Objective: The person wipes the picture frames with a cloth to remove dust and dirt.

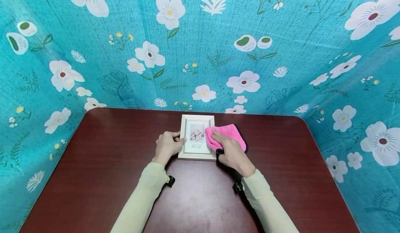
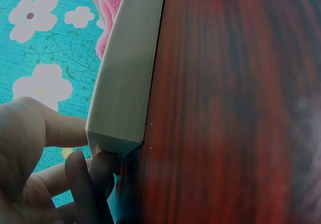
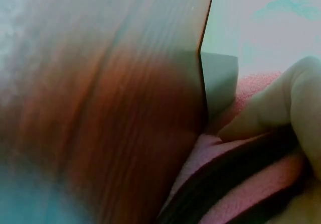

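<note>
A pale picture frame (image 1: pixel 197 157) lies flat on the table, with a pink blossom print and lettering under its pane. My left hand (image 1: pixel 166 145) grips the frame's left side, thumb on the top edge and fingers against the outer side. In the left wrist view the frame's corner (image 2: pixel 120 93) sits between thumb and fingers. On the frame's right part, my right hand (image 1: pixel 232 153) presses a folded pink cloth (image 1: pixel 229 131) with dark edging. The cloth covers some of the pane and hangs over the right side. In the right wrist view, thumb and finger pinch the cloth (image 3: pixel 266 191).
The dark reddish wooden table (image 1: pixel 109 149) has rounded far corners. A blue flowered cloth (image 1: pixel 187 52) hangs behind it and along both sides. Each wrist bears a small black device, such as the one on the left wrist (image 1: pixel 170 181).
</note>
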{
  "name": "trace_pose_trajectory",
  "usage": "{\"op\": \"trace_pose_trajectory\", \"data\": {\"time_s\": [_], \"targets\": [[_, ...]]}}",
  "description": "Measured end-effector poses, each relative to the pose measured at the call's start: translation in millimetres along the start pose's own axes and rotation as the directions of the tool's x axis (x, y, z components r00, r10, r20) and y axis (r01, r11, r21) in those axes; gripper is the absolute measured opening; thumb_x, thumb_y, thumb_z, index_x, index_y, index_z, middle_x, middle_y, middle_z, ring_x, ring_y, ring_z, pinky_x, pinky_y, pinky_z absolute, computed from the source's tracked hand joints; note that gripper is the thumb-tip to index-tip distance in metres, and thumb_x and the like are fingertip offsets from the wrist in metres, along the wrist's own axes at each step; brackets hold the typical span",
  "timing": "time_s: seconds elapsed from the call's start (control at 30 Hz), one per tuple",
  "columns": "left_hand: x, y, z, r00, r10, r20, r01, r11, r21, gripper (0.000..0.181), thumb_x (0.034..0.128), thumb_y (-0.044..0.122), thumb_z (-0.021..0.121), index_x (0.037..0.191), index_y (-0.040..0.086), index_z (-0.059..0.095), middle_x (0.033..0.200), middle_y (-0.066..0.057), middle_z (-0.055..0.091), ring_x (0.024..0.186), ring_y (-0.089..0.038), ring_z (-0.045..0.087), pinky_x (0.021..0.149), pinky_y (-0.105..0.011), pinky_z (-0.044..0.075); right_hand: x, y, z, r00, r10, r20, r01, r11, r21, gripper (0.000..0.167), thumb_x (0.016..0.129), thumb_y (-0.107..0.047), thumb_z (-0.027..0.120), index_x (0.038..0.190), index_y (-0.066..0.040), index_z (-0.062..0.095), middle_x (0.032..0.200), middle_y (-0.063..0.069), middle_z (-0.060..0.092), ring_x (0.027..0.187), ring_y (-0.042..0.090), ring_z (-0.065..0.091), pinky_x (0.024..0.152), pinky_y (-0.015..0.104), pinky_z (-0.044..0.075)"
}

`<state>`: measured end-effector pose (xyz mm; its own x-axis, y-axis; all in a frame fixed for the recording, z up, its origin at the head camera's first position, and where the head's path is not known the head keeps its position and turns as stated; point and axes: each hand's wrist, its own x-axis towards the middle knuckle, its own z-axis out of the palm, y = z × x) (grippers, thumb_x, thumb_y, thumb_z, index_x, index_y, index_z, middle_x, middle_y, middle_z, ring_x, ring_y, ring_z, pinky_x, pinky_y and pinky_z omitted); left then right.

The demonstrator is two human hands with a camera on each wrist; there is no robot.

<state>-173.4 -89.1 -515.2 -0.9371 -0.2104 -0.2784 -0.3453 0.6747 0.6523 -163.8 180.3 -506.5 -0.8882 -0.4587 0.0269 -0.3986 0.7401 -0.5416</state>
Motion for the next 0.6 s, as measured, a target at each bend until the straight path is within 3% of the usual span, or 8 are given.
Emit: {"op": "trace_pose_trajectory", "data": {"time_s": [0.1, 0.37, 0.6], "targets": [[-0.3, -0.1, 0.4, 1.000, -0.004, -0.003, 0.004, 1.000, -0.003, 0.048, 0.0946, 0.046, 0.078, 0.139, 0.029, 0.073, 0.087, 0.009, 0.071, 0.087, -0.028, 0.062, 0.068, -0.035, 0.047, -4.7, -2, 0, 1.000, 0.005, 0.003, -0.005, 1.000, -0.011, 0.082, 0.079, 0.012, 0.065, 0.156, -0.012, 0.055, 0.165, 0.006, 0.048, 0.151, 0.028, 0.049, 0.081, 0.034, 0.049], [0.1, -2.6, 2.3, 1.000, -0.003, 0.001, 0.003, 1.000, -0.006, 0.048, 0.0941, 0.045, 0.079, 0.139, 0.028, 0.073, 0.089, 0.009, 0.071, 0.084, -0.027, 0.062, 0.066, -0.035, 0.047, -22.7, -8, 4, 1.000, -0.007, 0.003, 0.007, 0.999, -0.033, 0.085, 0.075, 0.013, 0.069, 0.156, -0.012, 0.056, 0.164, 0.007, 0.050, 0.147, 0.029, 0.054, 0.070, 0.030, 0.049], [0.3, -1.1, 0.5, 1.000, -0.011, -0.002, 0.011, 1.000, -0.012, 0.047, 0.0935, 0.045, 0.080, 0.138, 0.029, 0.074, 0.089, 0.010, 0.072, 0.096, -0.030, 0.063, 0.069, -0.035, 0.048, -37.1, -15, 4, 1.000, -0.026, -0.003, 0.026, 0.999, -0.038, 0.087, 0.073, 0.015, 0.069, 0.155, -0.012, 0.058, 0.163, 0.006, 0.051, 0.143, 0.027, 0.058, 0.067, 0.027, 0.048]]}}
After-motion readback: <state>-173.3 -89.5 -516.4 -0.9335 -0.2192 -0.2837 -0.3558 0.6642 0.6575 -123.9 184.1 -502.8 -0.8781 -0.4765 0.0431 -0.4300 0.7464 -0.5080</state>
